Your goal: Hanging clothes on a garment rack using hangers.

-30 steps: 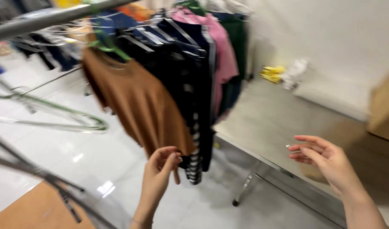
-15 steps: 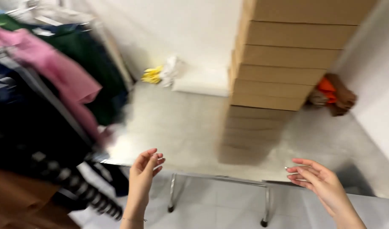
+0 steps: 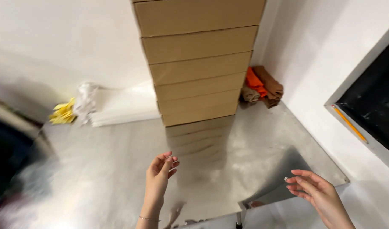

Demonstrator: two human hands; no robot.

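Both hands (left (image 3: 158,176), right (image 3: 317,193)) spread, empty, above steel worktop (image 3: 97,169); nearest cardboard boxes (image 3: 196,63) look stiff, best gripped at side edges.

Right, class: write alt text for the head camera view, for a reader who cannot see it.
Two bare hands, the left hand and right hand, hover empty and open-fingered over a shiny metal table. A tall stack of flat brown cardboard boxes stands on it, with folded orange and brown cloths in the corner and white sheets by the wall.
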